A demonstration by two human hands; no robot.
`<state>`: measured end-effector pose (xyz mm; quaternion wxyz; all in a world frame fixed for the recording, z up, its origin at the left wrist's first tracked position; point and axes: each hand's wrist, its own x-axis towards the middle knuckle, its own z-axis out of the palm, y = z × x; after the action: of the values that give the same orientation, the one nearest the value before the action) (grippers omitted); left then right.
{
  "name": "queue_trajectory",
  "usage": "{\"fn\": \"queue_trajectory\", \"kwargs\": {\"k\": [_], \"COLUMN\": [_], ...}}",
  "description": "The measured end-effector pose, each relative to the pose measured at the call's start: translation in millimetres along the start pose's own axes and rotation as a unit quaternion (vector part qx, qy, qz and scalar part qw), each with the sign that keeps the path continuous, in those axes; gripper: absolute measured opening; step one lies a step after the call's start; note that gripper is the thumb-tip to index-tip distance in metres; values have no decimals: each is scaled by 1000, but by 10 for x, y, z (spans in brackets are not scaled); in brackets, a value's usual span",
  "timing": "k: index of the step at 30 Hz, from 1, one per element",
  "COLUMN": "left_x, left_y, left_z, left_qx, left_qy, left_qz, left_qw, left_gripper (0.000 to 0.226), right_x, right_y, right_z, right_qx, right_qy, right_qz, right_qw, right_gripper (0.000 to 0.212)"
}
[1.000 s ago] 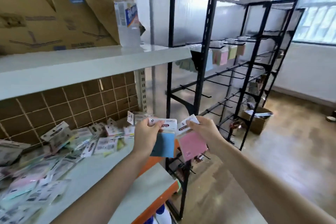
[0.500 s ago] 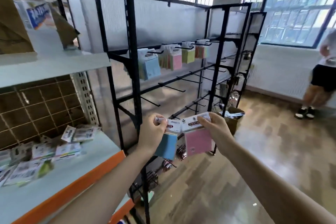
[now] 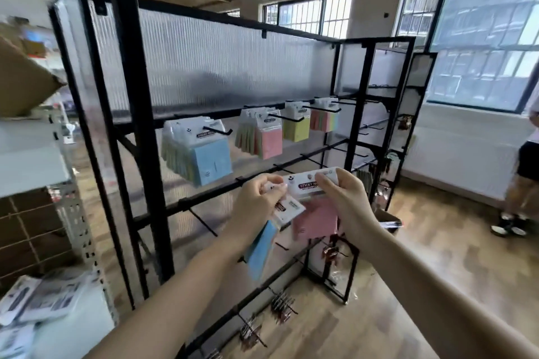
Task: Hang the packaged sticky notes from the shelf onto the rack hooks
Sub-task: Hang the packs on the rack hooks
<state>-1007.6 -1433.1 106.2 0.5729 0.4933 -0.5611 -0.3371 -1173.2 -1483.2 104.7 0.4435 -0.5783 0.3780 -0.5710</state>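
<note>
Two packs of sticky notes were held up in front of a black rack (image 3: pixel 140 125). A pink pack (image 3: pixel 313 220) was pinched by its white header card in the right hand (image 3: pixel 347 201), fingers curled. A blue pack (image 3: pixel 261 248), tilted, was gripped at its header by the left hand (image 3: pixel 256 204). More packs (image 3: pixel 201 148) were seen hanging on the hooks (image 3: pixel 218 131) of the upper bar, and others lay on the shelf (image 3: pixel 78 320) at lower left.
</note>
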Motion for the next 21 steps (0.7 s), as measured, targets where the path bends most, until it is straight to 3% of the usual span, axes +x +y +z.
{"fn": "queue_trajectory", "kwargs": {"k": [9, 14, 17, 21], "left_x": [1133, 1539, 1719, 1870], "left_y": [-48, -8, -14, -72], "left_z": [311, 462, 518, 596], "left_qx": [-17, 5, 30, 28], "left_qy": [75, 99, 142, 185], "left_qz": [19, 46, 47, 46], "left_qw": [997, 994, 988, 981], "left_gripper": [26, 19, 23, 32], "right_x": [1202, 1662, 1912, 2228], "right_y": [50, 130, 185, 297], "right_z": [50, 11, -2, -29], "right_qx": [30, 61, 68, 67], "right_qy": [-44, -65, -96, -162], "right_qz": [-48, -54, -61, -71], "right_qw": [997, 995, 991, 982], "right_gripper": [12, 20, 26, 15]}}
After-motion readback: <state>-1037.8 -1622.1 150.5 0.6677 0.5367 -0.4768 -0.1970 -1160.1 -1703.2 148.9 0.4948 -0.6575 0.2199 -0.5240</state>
